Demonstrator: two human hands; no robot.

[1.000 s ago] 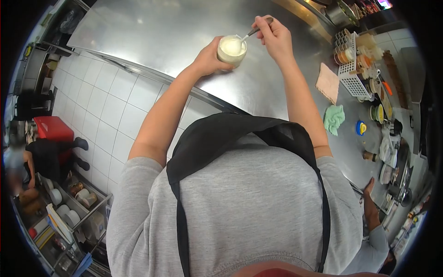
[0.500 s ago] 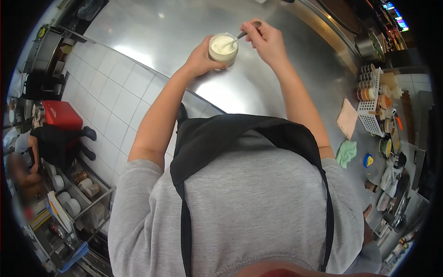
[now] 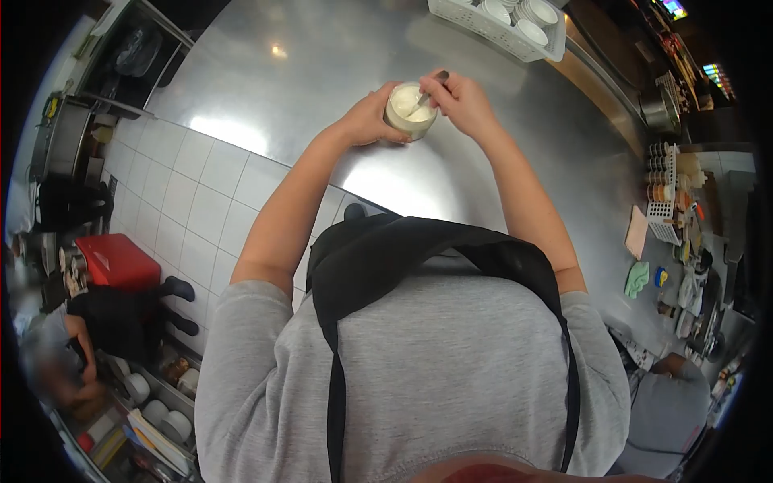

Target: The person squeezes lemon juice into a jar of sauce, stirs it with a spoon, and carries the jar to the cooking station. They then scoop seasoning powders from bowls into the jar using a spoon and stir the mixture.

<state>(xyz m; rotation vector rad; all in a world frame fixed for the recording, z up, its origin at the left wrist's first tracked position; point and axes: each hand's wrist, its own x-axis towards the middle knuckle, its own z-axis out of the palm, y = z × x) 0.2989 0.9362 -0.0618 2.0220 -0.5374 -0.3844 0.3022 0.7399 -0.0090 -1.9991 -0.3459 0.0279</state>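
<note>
Over the silvery metal table point(image 3: 322, 60), my left hand point(image 3: 370, 119) grips a clear round jar point(image 3: 408, 129) of creamy white contents; my right hand point(image 3: 461, 105), just rightward, pinches a slender grey utensil point(image 3: 422, 100) slanting leftward inside.

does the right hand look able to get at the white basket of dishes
Probably, with a forward lean: only bare counter lies between the right hand and the white basket, though that hand holds a spoon.

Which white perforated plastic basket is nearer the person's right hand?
The white plastic basket of stacked white dishes, top of view; the other basket, far right, sits farther away.
</note>
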